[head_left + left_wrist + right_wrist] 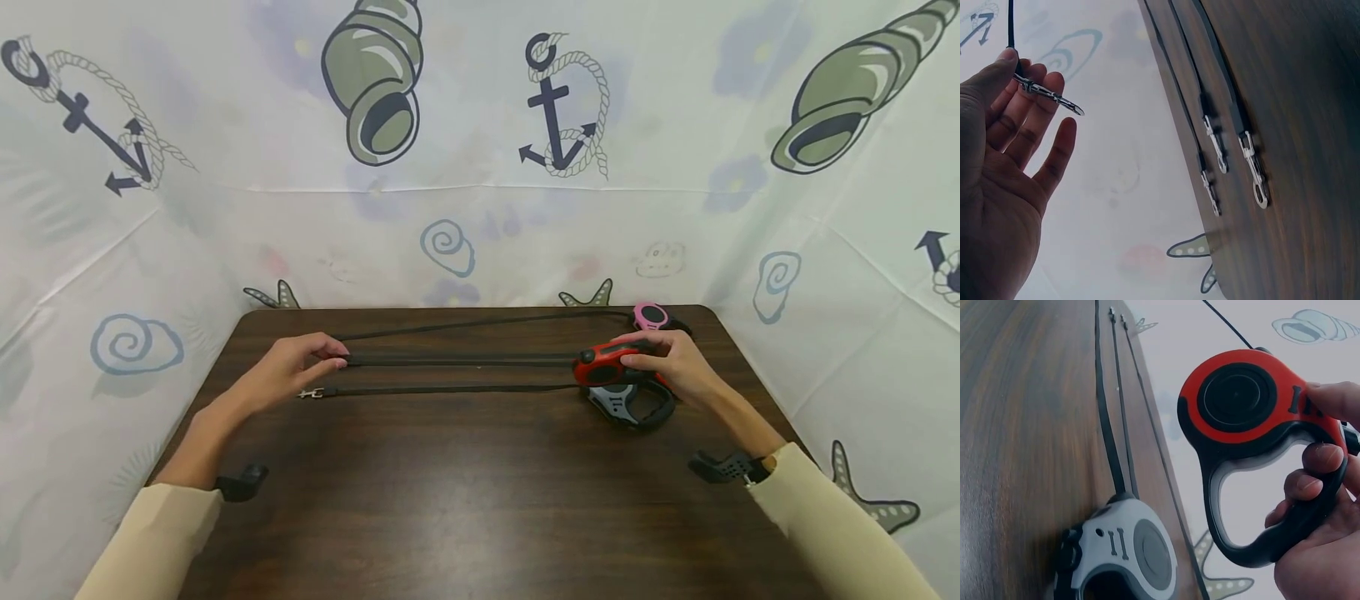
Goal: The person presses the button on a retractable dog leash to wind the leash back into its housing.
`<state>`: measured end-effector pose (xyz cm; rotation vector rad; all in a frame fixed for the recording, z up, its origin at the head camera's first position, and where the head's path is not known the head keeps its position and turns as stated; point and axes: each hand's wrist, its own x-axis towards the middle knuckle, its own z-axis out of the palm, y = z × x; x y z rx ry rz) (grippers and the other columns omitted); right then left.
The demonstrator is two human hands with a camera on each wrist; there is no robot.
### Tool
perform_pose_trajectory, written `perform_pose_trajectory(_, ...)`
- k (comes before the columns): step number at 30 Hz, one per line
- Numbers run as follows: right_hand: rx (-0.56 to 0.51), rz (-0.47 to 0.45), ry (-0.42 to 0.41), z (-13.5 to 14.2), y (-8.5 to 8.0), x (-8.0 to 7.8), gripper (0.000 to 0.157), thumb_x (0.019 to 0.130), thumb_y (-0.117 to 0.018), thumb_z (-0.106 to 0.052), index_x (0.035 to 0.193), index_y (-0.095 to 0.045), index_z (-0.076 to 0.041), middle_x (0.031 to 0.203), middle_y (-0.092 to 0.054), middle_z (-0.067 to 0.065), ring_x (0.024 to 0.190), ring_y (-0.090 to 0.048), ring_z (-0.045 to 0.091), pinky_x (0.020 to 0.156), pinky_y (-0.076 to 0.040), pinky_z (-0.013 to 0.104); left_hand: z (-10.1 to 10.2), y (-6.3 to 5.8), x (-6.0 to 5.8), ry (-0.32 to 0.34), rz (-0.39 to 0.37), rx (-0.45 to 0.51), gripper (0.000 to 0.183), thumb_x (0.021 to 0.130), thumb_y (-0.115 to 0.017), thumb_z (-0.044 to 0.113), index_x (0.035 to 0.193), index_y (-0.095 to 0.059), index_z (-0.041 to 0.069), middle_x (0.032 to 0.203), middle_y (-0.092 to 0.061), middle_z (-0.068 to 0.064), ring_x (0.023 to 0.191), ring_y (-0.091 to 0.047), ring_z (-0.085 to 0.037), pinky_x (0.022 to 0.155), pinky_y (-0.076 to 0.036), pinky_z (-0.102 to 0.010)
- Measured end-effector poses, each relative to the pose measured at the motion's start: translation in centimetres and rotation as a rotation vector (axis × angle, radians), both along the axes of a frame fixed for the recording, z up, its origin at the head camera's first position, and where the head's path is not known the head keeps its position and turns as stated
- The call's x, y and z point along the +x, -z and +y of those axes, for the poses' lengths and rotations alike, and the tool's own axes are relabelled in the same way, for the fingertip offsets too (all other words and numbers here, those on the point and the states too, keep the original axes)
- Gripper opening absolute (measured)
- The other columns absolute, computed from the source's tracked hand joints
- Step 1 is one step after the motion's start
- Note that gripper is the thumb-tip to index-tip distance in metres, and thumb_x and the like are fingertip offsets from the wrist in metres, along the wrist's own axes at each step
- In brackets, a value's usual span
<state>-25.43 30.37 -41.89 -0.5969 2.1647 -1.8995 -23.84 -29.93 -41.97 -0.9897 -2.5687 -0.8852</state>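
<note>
The right grip (671, 358) is curled round the handle of the red leash (600, 364), its thumb on the red casing near the bone-shaped mark and its fingers passed through the handle's opening. The red leash is held above the right part of the counter (465, 500). Its black strap (1229, 325) stretches across to the left grip (288, 371), whose thumb and forefinger pinch the strap's end; the other fingers are spread apart. A silver clip (1047, 94) hangs from that end, beside the fingers.

In front of the red leash, partly hidden by it in the head view, the grey leash (615, 402) lies on the counter, its strap (450, 389) drawn out leftward. The pink leash (650, 315) lies at the far right corner, partly behind the right grip, with its strap (480, 323) also laid out to the left. Three more clips, a near one (1250, 162), a middle one (1215, 145) and a far one (1210, 190), rest side by side on the counter. Behind stands a white cloth (487, 225) printed with anchors and shells.
</note>
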Motion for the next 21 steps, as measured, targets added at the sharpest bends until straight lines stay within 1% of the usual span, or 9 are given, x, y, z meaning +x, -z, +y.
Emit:
perform_pose_trajectory(6, 0.065, 0.047, 0.004, -1.0, -0.1, 0.2, 0.034, 0.098, -0.069, 0.004, 0.13, -0.065, 0.014, 0.114, -0.074, 0.002, 0.091, -0.07, 0.018, 0.084, -0.06, 0.028, 0.6, 0.1, 0.1, 0.005, -0.014, 0.003, 0.022, 0.088, -0.079, -0.008, 0.105, -0.075, 0.005, 0.096, -0.076, 0.003, 0.085, -0.067, -0.006, 0.063, -0.048, -0.023)
perform_pose_trajectory(13, 0.066, 0.047, 0.0, -2.0, -0.2, 0.4, 0.035, 0.097, -0.069, 0.003, 0.131, -0.066, 0.012, 0.115, -0.075, 0.001, 0.093, -0.069, 0.015, 0.084, -0.059, 0.029, 1.3, 0.2, 0.0, -0.01, -0.059, 0.0, 0.017, 0.092, -0.079, 0.0, 0.107, -0.075, 0.009, 0.098, -0.076, 0.004, 0.086, -0.067, -0.005, 0.063, -0.048, -0.025)
perform_pose_trajectory(17, 0.061, 0.046, -0.018, -2.5, -0.3, 0.5, 0.036, 0.097, -0.069, 0.003, 0.131, -0.065, 0.013, 0.115, -0.076, 0.002, 0.093, -0.07, 0.015, 0.082, -0.06, 0.029, 1.9, 0.2, 0.0, -0.012, -0.059, -0.015, 0.017, 0.092, -0.079, 0.0, 0.108, -0.076, 0.005, 0.1, -0.077, 0.002, 0.09, -0.069, -0.008, 0.066, -0.052, -0.03)
perform_pose_trajectory(19, 0.065, 0.047, -0.024, -2.8, -0.3, 0.6, 0.036, 0.097, -0.069, 0.002, 0.131, -0.065, 0.013, 0.116, -0.077, 0.002, 0.093, -0.07, 0.016, 0.081, -0.06, 0.03, 2.2, 0.2, 0.0, -0.006, -0.061, -0.023, 0.017, 0.092, -0.079, 0.0, 0.108, -0.076, 0.004, 0.102, -0.077, 0.001, 0.093, -0.07, -0.01, 0.071, -0.057, -0.035)
perform_pose_trajectory(21, 0.07, 0.05, -0.025, -3.1, -0.3, 0.6, 0.036, 0.097, -0.07, 0.002, 0.131, -0.065, 0.013, 0.116, -0.077, 0.003, 0.092, -0.071, 0.017, 0.08, -0.06, 0.031, 2.6, 0.1, 0.0, 0.001, -0.072, -0.022, 0.017, 0.092, -0.08, 0.001, 0.109, -0.075, 0.003, 0.103, -0.077, 0.001, 0.095, -0.071, -0.011, 0.075, -0.059, -0.039)
